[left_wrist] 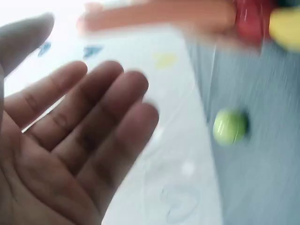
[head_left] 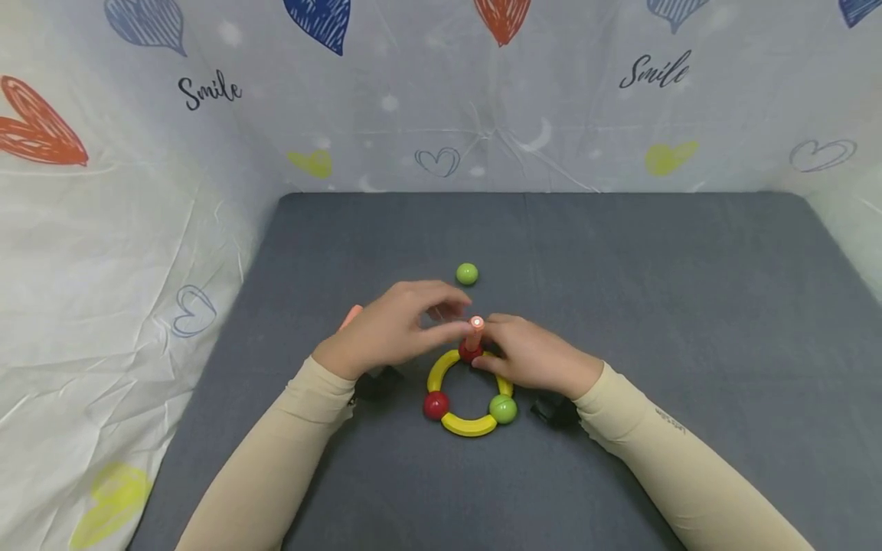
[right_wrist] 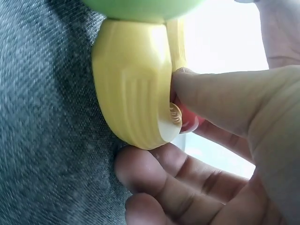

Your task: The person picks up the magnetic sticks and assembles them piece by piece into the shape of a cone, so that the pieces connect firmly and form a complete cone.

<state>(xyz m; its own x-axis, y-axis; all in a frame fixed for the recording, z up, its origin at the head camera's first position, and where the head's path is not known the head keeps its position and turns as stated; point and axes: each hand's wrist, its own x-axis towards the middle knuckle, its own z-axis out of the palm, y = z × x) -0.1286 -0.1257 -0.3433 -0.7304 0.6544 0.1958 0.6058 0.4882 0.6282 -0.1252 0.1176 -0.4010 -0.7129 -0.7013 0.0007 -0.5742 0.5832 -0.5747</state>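
A ring of yellow curved pieces joined by balls lies on the dark cloth. At its far side a red ball bears an upright orange rod. My right hand holds this red ball, thumb on the ring's inner side and fingers curled behind it. In the right wrist view, its fingertips meet the end of a yellow curved piece. Close beside the rod hovers my left hand; the left wrist view shows its fingers loosely spread, with nothing in the palm.
A loose green ball lies beyond the hands. The tip of another orange piece shows behind my left hand. Nearer to me in the ring are a red ball and a green ball. A printed sheet backs the table.
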